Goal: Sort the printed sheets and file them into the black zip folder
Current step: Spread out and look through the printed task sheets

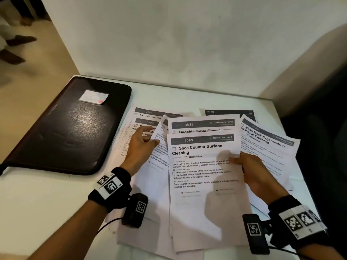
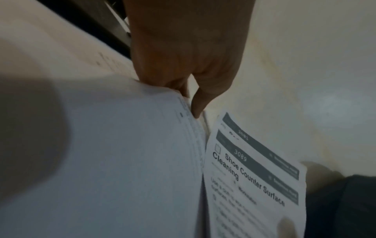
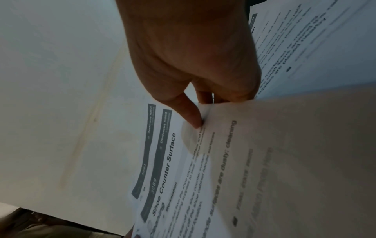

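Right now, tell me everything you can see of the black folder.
The folder lies flat and shut at the table's left rear, slewed at an angle. It looks like black leather-like material, glossy and slightly creased, with rounded corners and a raised edge running round it. A small white label with a red mark sits on the cover near the far end. Neither hand touches it; the left hand is on the sheets just to its right, whose edges lie close beside it.

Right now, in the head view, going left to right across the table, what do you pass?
Black zip folder → sheet 3409 → left hand → sheet 3089 → right hand → Shoe Rack sheet.
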